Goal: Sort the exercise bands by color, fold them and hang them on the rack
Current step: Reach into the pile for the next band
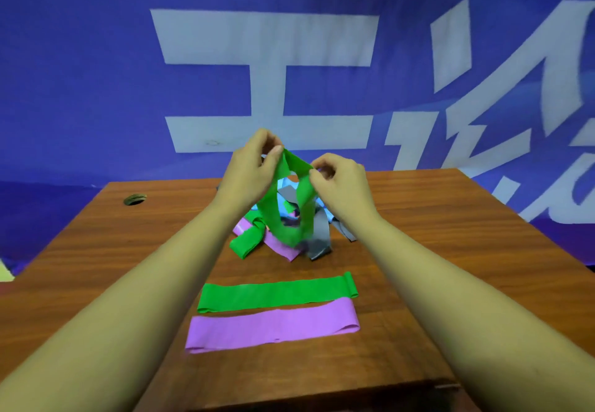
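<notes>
A green loop band [277, 218] hangs in the air above the pile, spread open between both hands. My left hand [251, 170] pinches its top left edge and my right hand [341, 183] pinches its right side. Below it lies a tangled pile of bands [309, 237] in green, purple, grey and light blue. Nearer to me, a flat green band [273, 294] and a flat purple band [270, 328] lie side by side on the wooden table [450, 266]. No rack is in view.
A round cable hole [135, 199] sits at the table's far left. A blue banner with large white characters [257, 67] hangs behind the table. The table's front edge is close below the purple band.
</notes>
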The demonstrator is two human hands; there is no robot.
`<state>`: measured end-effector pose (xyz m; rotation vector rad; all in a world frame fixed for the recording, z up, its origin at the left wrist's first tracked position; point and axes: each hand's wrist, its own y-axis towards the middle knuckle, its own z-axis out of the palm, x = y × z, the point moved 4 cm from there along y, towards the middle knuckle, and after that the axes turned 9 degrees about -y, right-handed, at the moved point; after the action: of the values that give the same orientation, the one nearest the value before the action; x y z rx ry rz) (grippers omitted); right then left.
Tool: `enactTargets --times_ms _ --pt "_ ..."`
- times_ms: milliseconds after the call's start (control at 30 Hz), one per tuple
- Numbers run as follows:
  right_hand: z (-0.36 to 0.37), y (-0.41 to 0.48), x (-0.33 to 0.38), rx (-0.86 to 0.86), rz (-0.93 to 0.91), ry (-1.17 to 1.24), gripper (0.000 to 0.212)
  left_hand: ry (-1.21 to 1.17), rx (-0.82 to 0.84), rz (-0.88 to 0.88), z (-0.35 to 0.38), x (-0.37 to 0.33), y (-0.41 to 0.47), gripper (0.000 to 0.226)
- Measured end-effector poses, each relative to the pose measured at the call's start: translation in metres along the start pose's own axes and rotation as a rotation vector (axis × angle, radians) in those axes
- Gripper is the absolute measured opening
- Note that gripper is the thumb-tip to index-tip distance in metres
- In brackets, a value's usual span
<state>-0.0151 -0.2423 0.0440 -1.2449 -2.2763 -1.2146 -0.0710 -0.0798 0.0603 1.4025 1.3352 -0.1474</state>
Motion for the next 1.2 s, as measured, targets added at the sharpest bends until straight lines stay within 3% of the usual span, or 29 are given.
enactTargets --times_ms 133,333,433,533,700,767,900,1067,1200 --pt "-0.014 -0.003 0.009 0.046 0.045 0.103 0.006 -0.043 0.006 0.009 -0.010 -0.015 -0.005 0.007" --pt "-0.020 -0.021 0.024 0.285 0.122 0.414 0.002 -0.083 0.002 -0.056 -0.022 -0.023 -0.021 0.011" --pt "-0.023 -0.027 0.033 0.318 0.153 0.582 0.007 -0.101 0.087 -0.151 -0.024 -0.018 -0.030 0.007" --pt "-0.026 -0.027 0.045 0.341 0.186 0.640 0.004 -0.116 0.038 -0.172 -0.026 -0.017 -0.043 0.005" --pt "-0.030 -0.026 0.061 0.335 0.265 0.750 0.005 -0.582 0.031 -0.435 -0.021 -0.023 -0.061 0.046" --pt "-0.031 -0.027 0.062 0.329 0.274 0.751 0.011 -0.635 0.062 -0.410 -0.020 -0.027 -0.065 0.040" --pt "-0.031 -0.033 0.055 0.322 0.289 0.734 0.014 -0.541 0.027 -0.291 -0.023 -0.036 -0.065 0.006" --pt "-0.032 -0.037 0.042 0.331 0.294 0.710 0.003 -0.472 0.016 -0.260 -0.027 -0.040 -0.061 0.008" --pt "-0.035 -0.039 0.040 0.325 0.275 0.676 0.010 -0.482 -0.022 -0.259 -0.025 -0.044 -0.062 0.009"
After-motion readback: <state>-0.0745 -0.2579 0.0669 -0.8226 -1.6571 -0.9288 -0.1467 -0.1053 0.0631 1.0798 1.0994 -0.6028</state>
